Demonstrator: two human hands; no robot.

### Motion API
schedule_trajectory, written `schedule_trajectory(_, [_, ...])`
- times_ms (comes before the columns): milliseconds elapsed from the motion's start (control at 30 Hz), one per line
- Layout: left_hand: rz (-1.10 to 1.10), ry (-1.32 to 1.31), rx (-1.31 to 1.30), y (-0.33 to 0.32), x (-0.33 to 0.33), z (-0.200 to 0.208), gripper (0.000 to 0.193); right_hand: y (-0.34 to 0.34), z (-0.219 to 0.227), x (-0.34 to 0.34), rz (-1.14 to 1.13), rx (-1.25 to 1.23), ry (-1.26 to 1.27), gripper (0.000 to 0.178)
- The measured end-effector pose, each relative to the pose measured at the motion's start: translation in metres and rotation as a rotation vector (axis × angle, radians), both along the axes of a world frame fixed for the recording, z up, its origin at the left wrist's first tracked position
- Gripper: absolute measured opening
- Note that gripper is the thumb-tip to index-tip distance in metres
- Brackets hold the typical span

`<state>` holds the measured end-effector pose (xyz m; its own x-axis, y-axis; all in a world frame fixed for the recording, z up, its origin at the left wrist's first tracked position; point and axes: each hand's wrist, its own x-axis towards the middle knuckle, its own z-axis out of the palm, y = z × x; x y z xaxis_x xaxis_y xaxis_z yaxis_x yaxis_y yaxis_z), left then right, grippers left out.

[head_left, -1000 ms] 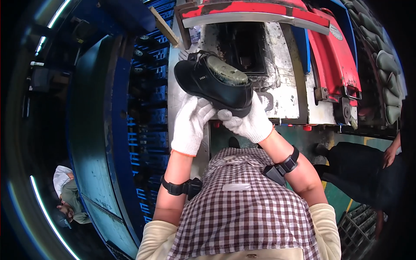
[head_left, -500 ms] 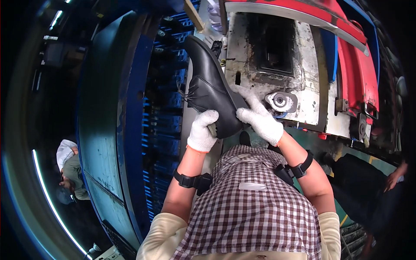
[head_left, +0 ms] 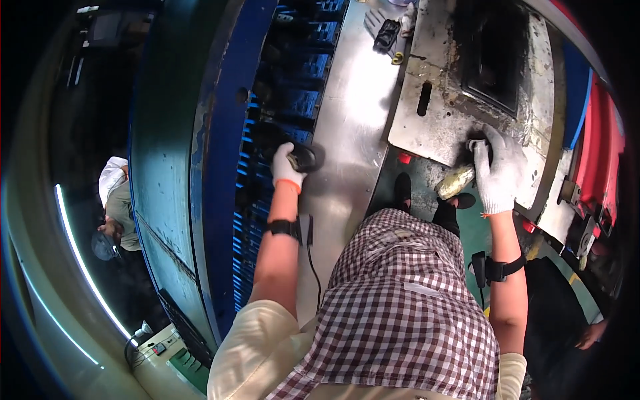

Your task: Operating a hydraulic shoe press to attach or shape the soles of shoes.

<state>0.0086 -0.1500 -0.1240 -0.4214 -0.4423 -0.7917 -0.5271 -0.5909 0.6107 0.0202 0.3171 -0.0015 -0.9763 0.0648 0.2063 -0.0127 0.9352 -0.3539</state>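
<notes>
The white-gloved left hand [head_left: 284, 167] curled around the rounded end of a black leather shoe [head_left: 305, 159], where a dark, blue-barred rack [head_left: 307, 103] met the shiny metal bench [head_left: 347, 167]. The white-gloved right hand [head_left: 499, 165] bent beside a worn yellowish block [head_left: 455, 183]; its grip could not be told.

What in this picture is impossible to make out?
Head view:
- Dark shoe in the left hand: far end lost in the rack's shadow.
- Yellowish piece beside the right hand: too blurred to identify.
- Red machine: cut off by the dark lens rim.
</notes>
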Motion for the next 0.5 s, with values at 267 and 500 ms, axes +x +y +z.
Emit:
schedule_trajectory(267, [-0.058, 0.181, -0.813, -0.165, -0.067, -0.079, 0.077, 0.0, -0.006, -0.004, 0.088, -0.036, 0.132, 0.03])
schedule_trajectory(500, [-0.265, -0.099, -1.047, -0.126, -0.026, -0.049, 0.089, -0.003, -0.012, -0.003, 0.062, 0.002, 0.117, 0.029])
